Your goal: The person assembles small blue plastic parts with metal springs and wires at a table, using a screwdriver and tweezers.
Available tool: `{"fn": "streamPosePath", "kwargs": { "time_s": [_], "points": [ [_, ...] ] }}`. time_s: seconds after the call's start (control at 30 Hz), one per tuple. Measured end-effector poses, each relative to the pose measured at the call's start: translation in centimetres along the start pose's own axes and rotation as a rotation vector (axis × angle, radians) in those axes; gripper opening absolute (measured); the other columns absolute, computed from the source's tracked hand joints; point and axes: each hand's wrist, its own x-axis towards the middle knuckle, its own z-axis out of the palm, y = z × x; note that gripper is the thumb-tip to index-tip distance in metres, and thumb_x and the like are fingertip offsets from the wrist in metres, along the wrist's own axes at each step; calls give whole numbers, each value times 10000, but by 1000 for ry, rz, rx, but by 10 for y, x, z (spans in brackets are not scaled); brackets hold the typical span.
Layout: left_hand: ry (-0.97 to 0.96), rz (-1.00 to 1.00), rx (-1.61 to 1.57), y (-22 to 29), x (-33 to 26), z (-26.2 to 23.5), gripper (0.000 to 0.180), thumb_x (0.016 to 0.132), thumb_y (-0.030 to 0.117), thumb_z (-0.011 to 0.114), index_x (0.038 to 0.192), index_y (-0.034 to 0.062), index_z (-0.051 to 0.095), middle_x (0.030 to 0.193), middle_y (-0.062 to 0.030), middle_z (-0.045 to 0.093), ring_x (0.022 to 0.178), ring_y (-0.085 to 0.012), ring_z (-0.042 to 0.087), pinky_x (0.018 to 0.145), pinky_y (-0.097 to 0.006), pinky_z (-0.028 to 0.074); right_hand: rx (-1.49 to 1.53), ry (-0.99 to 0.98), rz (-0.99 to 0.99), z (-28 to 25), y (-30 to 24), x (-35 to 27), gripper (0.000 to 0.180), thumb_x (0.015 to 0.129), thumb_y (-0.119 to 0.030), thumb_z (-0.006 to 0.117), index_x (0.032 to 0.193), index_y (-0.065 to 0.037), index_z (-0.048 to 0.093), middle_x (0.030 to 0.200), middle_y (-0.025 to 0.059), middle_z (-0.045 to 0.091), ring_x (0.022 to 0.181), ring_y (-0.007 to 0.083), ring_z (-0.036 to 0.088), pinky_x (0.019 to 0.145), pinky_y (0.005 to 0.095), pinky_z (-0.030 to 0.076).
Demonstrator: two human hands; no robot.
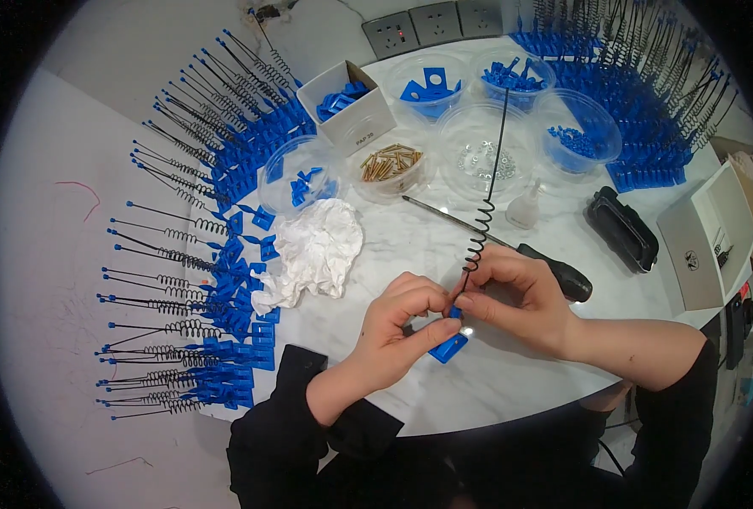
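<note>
The left hand (397,321) grips a small blue plastic bracket (448,346) between thumb and fingers, just above the white counter (512,382). The right hand (512,297) pinches the lower end of a black spring-coil wire antenna (484,219), which meets the bracket's top between both hands' fingertips. A crumpled white tissue (315,252) lies near the left hand.

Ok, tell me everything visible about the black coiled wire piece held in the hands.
The black wire piece is thin and looks like metal: a straight rod above, a spring-like coil in its lower half. It stands nearly upright, leaning slightly right, its tip reaching over the clear tubs. Its lower end meets a blue plastic bracket held by the left hand; the right hand pinches it just under the coil.
</note>
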Motion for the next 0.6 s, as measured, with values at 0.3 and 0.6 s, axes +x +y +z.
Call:
{"fn": "streamPosePath", "kwargs": {
  "time_s": [0.3, 0.6],
  "points": [
    [-11, -7, 15, 0, -1, -2, 140, 830, 147, 715, 857, 41, 628, 878, -37, 624, 874, -188, 529, 776, -295, 396, -24, 8, -16, 1, 1, 1, 107, 846, -65, 698, 881, 1, 621, 858, 58, 599, 808, 131, 570, 715, 266, 444],
    [-8, 8, 21, -1, 0, -1, 139, 831, 147, 711, 854, 40, 625, 877, -44, 624, 871, -193, 530, 771, -298, 397, -18, -2, -5, 0, 0, 1, 108, 847, -69, 697, 880, 2, 622, 858, 59, 597, 811, 129, 573, 720, 265, 448]
  ]
}}
